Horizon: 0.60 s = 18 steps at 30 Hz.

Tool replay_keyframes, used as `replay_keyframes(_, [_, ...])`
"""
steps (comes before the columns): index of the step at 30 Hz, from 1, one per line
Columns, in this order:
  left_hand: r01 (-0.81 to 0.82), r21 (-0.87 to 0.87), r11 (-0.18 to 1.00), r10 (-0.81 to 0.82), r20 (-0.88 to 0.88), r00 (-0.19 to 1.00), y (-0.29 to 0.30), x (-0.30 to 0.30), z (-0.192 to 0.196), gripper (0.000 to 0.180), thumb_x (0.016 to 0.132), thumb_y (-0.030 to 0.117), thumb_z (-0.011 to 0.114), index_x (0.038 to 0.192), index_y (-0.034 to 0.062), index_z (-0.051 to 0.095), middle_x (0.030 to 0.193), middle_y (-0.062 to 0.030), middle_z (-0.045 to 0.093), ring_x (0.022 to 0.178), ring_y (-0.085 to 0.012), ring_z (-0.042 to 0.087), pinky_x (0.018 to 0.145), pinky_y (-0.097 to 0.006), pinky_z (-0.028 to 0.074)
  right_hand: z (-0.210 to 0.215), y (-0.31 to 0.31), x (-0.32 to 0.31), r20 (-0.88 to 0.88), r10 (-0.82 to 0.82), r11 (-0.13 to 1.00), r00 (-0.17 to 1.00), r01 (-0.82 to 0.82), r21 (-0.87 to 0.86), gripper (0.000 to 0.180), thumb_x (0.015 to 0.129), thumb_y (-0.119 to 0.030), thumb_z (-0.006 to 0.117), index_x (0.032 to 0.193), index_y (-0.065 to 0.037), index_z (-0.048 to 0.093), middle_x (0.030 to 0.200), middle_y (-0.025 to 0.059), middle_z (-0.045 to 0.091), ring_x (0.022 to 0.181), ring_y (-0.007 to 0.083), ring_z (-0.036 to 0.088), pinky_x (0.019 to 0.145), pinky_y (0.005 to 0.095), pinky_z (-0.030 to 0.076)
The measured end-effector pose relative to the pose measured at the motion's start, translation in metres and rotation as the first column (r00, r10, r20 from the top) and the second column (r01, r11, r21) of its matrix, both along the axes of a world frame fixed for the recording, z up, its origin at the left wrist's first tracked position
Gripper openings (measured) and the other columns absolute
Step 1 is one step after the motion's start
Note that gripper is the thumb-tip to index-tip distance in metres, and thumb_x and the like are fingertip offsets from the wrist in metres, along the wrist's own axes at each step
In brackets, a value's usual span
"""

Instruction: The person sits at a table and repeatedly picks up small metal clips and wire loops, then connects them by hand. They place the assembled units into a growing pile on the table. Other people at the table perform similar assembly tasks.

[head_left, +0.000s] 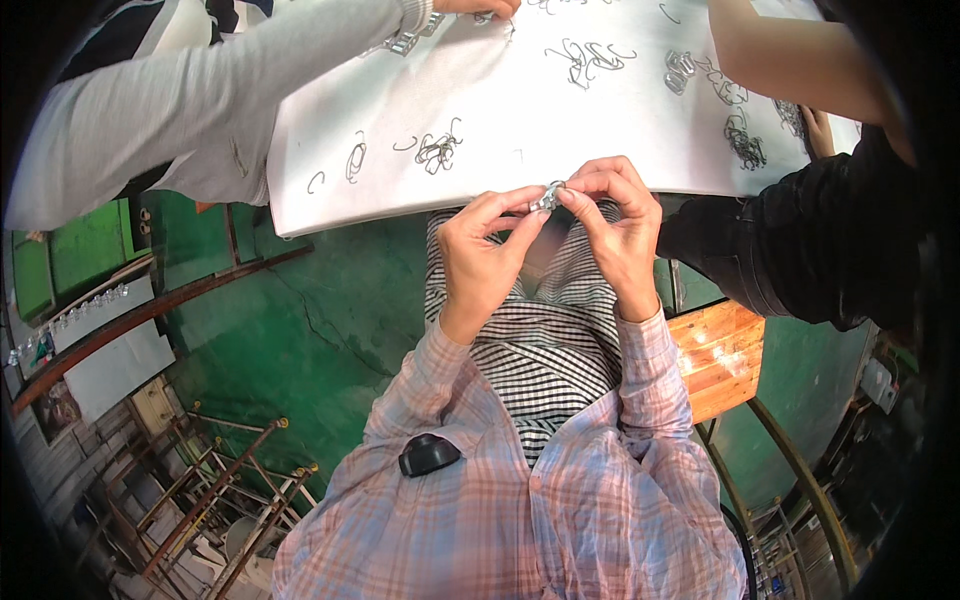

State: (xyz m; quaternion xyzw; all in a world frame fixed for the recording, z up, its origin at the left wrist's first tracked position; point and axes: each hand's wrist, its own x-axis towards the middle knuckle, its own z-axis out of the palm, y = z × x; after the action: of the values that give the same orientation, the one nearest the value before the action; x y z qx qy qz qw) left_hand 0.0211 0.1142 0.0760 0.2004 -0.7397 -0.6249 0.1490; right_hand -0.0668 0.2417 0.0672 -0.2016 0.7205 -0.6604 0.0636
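Place: workshop, hand-assembly kind. Evidence: white-topped worktable [400, 105] shared by grey-sleeved person [200, 100] at left, dark-clad person [790, 240] at right; loose heaps of bent wire hooks [437, 153]; shiny metal pieces [679, 72]; small metal part [546, 199] held near table edge; green floor [260, 330], cracked; rusty metal frames [265, 530], lower left

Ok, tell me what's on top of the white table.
The white table bears loose curved wire pieces and some shiny metal pieces. Whatever a co-worker's grey sleeve and another's bare arm cover cannot be seen.
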Motion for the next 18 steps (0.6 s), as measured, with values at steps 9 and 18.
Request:
replay_keyframes(9, [0.018, 0.253, 0.967, -0.034, 0.061, 0.998, -0.006, 0.000, 0.000, 0.026, 0.082, -0.007, 0.069, 0.107, -0.0067, 0.067, 0.101, -0.0108, 0.069, 0.084, -0.0117, 0.065, 0.076, -0.023, 0.056, -0.018, -0.006, 0.007, 0.172, 0.054, 0.965, 0.984, -0.007, -0.263, 0.009, 0.077, 0.001, 0.074, 0.084, -0.002, 0.070, 0.087, 0.0049, 0.063, 0.084, 0.0126, 0.059, 0.075, 0.0259, 0.048])
replay_keyframes(18, [0.197, 0.212, 0.957, -0.204, 0.013, 0.979, -0.026, 0.007, -0.001, 0.025, 0.082, -0.007, 0.067, 0.107, -0.0048, 0.068, 0.105, -0.0114, 0.068, 0.092, -0.0131, 0.063, 0.079, -0.025, 0.054, -0.016, -0.002, 0.018, 0.284, 0.089, 0.954, 0.955, 0.000, -0.300, 0.007, 0.081, 0.004, 0.069, 0.087, 0.004, 0.066, 0.089, 0.0078, 0.067, 0.085, 0.0136, 0.062, 0.078, 0.0255, 0.050])
